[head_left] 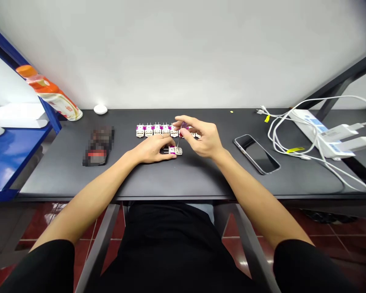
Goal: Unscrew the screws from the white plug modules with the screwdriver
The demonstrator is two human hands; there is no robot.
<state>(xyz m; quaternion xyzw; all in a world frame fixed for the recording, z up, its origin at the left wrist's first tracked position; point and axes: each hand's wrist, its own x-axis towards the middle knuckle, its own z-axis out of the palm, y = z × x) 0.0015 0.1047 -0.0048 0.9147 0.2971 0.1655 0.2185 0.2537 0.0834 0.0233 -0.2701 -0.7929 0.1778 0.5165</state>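
Black clothing (171, 252) across the lap, closest to the lens; dark desk (183, 179), long, its top bearing everything below; pale wall (183, 53) behind it; red tile floor (347, 244) beneath; blue shelf (9, 162) at far left, with white items on it; power strip (320, 132) at right, white, with chargers plugged in and white cables (280, 138) looped beside it; bare forearms, both reaching forward to mid-desk.

Phone (256, 154), dark screen up, just right of the right hand; bottle (50, 93), orange cap, lying tilted at the desk's back left corner; blurred object (97, 145), pixelated and unreadable, left of the left hand, well apart from it.

Left hand (151, 148), fingers curved down, closed on a lone plug (174, 150), white and magenta, lying on the desk in front of the row; right hand (203, 136), raised above the desk, thumb and fingers partly open and pinching toward a purple piece (184, 126), too small to tell whether it is gripped; row of plugs (155, 130), white and magenta, side by side at mid-desk, its right end hidden behind the right hand; white puck (100, 109) at the back edge.
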